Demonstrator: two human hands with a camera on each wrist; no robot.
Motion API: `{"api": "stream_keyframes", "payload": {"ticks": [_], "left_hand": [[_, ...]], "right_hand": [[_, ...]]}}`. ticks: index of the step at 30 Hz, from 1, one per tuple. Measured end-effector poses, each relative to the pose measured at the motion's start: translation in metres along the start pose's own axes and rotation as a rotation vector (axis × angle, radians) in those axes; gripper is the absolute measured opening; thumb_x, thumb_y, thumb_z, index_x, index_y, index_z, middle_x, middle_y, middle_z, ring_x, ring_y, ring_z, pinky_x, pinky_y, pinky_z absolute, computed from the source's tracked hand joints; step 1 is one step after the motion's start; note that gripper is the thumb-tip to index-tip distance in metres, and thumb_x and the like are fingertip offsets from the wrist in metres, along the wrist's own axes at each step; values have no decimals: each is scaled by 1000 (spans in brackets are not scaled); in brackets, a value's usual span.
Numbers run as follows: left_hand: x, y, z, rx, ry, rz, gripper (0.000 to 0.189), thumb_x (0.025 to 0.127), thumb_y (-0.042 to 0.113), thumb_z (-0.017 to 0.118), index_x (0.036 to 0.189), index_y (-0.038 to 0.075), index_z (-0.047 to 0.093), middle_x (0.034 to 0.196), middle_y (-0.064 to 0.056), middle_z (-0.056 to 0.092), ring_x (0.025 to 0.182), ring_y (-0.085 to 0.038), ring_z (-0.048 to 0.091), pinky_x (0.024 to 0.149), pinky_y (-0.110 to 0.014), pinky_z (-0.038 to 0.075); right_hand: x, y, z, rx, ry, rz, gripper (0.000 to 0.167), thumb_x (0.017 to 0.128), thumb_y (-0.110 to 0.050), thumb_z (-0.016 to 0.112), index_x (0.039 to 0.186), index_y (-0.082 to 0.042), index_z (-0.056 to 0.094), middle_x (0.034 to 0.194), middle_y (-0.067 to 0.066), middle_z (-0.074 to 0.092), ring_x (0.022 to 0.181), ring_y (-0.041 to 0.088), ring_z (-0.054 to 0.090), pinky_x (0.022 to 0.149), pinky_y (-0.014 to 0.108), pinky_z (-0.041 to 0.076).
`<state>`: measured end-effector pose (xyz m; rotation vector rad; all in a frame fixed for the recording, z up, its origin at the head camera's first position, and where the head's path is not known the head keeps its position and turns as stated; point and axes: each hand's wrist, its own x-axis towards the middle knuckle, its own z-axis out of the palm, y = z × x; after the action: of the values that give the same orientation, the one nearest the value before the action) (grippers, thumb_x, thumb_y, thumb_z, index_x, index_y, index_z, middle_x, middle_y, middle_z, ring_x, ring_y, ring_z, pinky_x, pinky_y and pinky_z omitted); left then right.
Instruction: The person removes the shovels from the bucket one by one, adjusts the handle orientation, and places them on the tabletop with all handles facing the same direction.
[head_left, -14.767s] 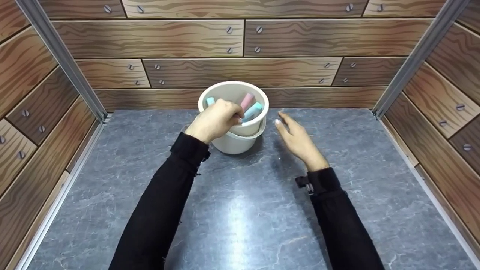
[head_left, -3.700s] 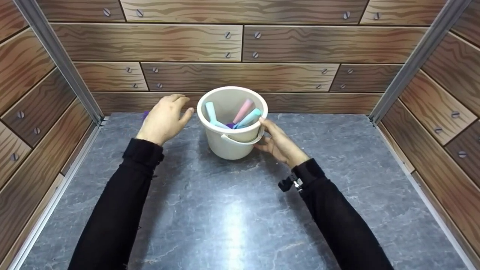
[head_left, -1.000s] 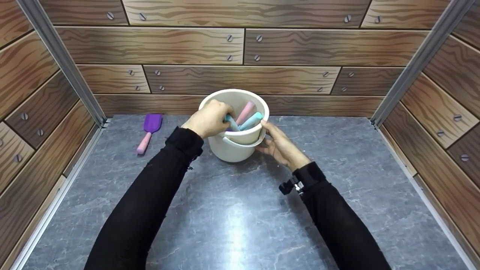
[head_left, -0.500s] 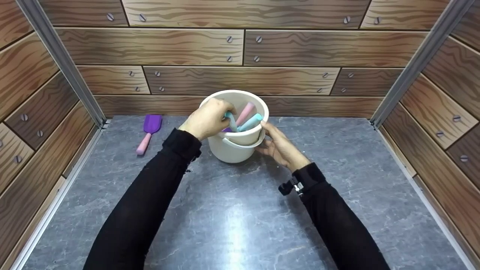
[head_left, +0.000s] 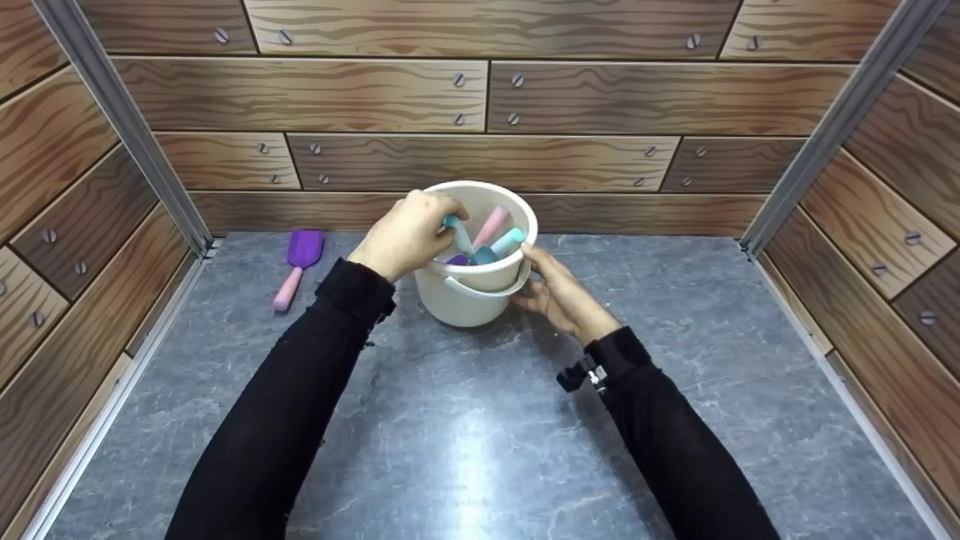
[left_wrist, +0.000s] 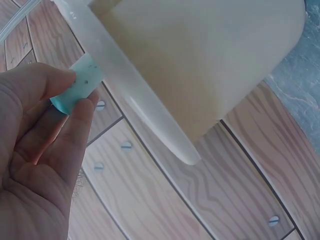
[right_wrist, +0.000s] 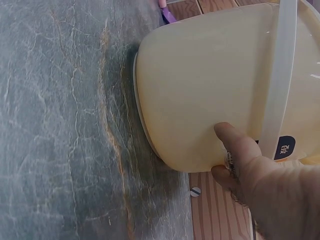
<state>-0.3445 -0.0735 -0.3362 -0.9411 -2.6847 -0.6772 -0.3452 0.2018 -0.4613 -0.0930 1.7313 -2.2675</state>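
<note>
A cream bucket (head_left: 465, 301) stands upright near the back wall, its handle hanging down in front. My left hand (head_left: 409, 234) is at its left rim and pinches a light-blue handle (head_left: 460, 234) between thumb and fingers; the left wrist view shows the turquoise handle end (left_wrist: 82, 82) in the grip. What it belongs to is hidden in the bucket. My right hand (head_left: 561, 291) holds the bucket's right side, thumb at the rim, fingers against the wall (right_wrist: 200, 90). Inside lean a pink handle (head_left: 492, 225) and another light-blue handle (head_left: 508, 240), with a purple piece (head_left: 457, 260) below.
A purple toy shovel (head_left: 304, 249) with a pink handle lies on the grey marbled table (head_left: 480, 420), left of the bucket. Wood-patterned walls (head_left: 480, 90) enclose the back and both sides, with metal posts (head_left: 161, 161) in the corners.
The purple shovel has come to lie on the table at left. My left hand returned to the bucket, gripped the light-blue handle and has shifted slightly left with it. My right hand took hold of the bucket.
</note>
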Motion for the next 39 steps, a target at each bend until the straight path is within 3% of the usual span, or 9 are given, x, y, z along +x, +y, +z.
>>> {"api": "stream_keyframes", "payload": {"ticks": [7, 14, 33, 39], "left_hand": [[-4, 1, -6, -16, 23, 7, 29, 105, -7, 72, 132, -3, 82, 133, -20, 86, 121, -35, 82, 107, -49, 69], [-6, -1, -10, -6, 63, 39, 29, 104, -9, 71, 131, -3, 82, 135, -19, 85, 128, -34, 82, 110, -47, 68], [-12, -2, -29, 0, 137, 42, 29, 109, -6, 72, 137, -2, 81, 142, -17, 82, 138, -38, 78, 121, -49, 64], [-15, -3, -33, -12, 189, 59, 25, 110, -5, 72, 133, -2, 81, 141, -16, 83, 136, -37, 80, 120, -49, 65]], "right_hand": [[1, 0, 0, 13, -1, 1, 79, 119, -40, 50, 185, -5, 24, 190, 25, 25, 175, 53, 37, 142, 70, 38], [0, 0, 0, 26, 2, -3, 82, 118, -39, 52, 185, -4, 20, 194, 25, 14, 177, 54, 32, 142, 72, 37], [0, 1, 0, 14, 5, -1, 79, 119, -40, 52, 185, -5, 25, 190, 25, 26, 176, 53, 36, 142, 71, 37], [0, 1, 0, 12, 0, -5, 79, 119, -40, 52, 184, -5, 24, 189, 25, 26, 175, 54, 36, 142, 71, 36]]}}
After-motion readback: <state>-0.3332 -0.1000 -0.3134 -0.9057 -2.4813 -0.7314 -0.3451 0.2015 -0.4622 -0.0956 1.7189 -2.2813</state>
